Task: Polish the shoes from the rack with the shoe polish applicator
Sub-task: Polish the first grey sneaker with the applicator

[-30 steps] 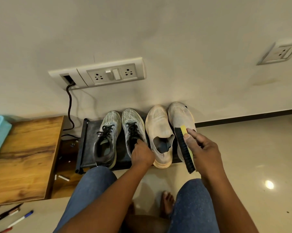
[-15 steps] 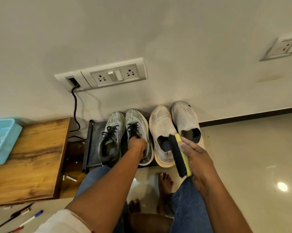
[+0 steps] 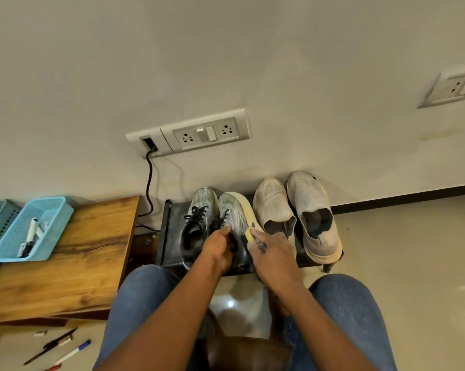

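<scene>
Two pairs of shoes sit on a low black rack (image 3: pixel 172 236) against the wall. My left hand (image 3: pixel 218 247) grips the right grey-green laced sneaker (image 3: pixel 232 215) at its collar and tilts it, so its pale sole edge shows. My right hand (image 3: pixel 272 253) holds the yellow-backed shoe brush (image 3: pixel 250 234) against that sneaker's side; most of the brush is hidden under my hand. The other laced sneaker (image 3: pixel 199 210) stays flat to the left. Two off-white slip-on shoes (image 3: pixel 274 207) (image 3: pixel 313 210) stand to the right.
A wooden bench (image 3: pixel 78 258) at the left carries a light blue basket (image 3: pixel 30 231) with markers. Pens (image 3: pixel 65 349) lie on the tiled floor at lower left. A black cable (image 3: pixel 150 183) hangs from the wall socket plate (image 3: pixel 193 132). My knees in jeans fill the foreground.
My right hand has carried the brush left, from in front of the slip-ons to the laced sneaker. My left hand has tipped that sneaker up on its side.
</scene>
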